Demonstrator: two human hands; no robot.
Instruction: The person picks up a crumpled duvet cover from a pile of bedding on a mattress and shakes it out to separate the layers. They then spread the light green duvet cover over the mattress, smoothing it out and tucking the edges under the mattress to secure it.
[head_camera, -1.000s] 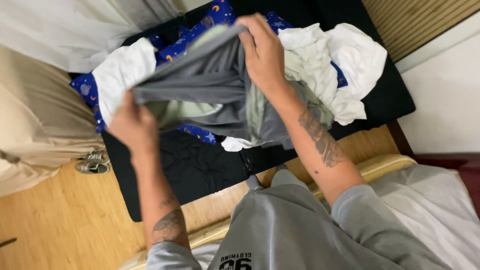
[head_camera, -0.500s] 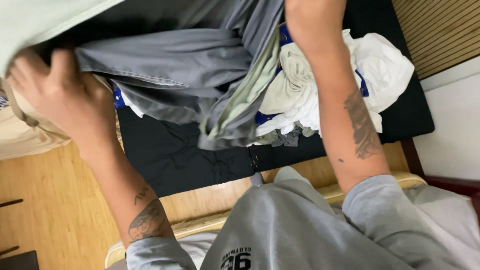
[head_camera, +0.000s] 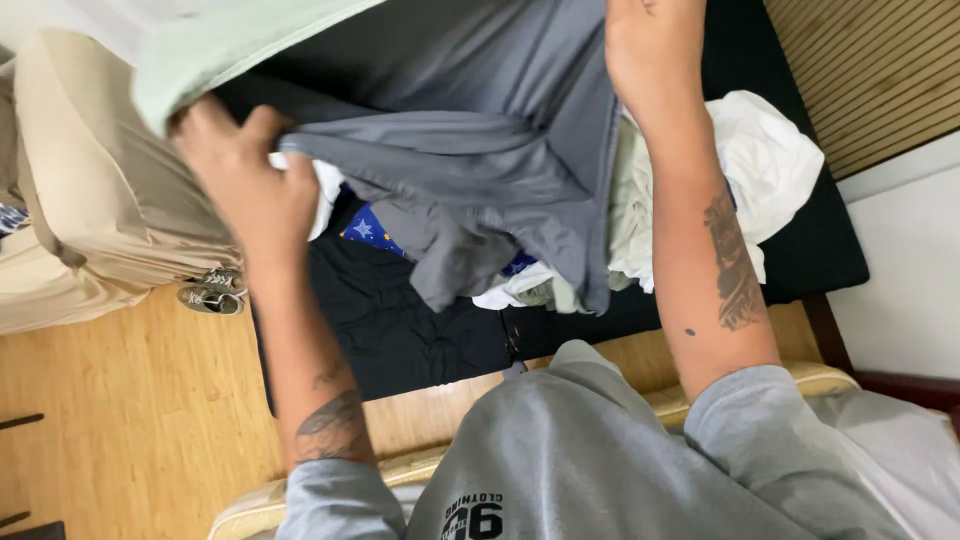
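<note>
I hold a grey garment (head_camera: 470, 150) with a pale green lining up in front of me over a low black table (head_camera: 400, 330). My left hand (head_camera: 240, 190) pinches its edge at the left. At the top right my right hand (head_camera: 655, 55) grips the same cloth; its fingers are cut off by the frame's top edge. The garment hangs in folds between both hands. Under it lie a pile of white clothes (head_camera: 760, 160) and a blue cloth with star print (head_camera: 375, 230).
A beige covered seat (head_camera: 90, 200) stands at the left, with a grey sneaker (head_camera: 210, 295) on the wooden floor (head_camera: 120, 420) beside it. A slatted wooden panel (head_camera: 860, 70) and white wall are at the right. I sit on a cushion edge (head_camera: 830, 380).
Both hands have lifted the grey garment higher and spread it wider. The view has moved closer, and my right hand now reaches past the top edge.
</note>
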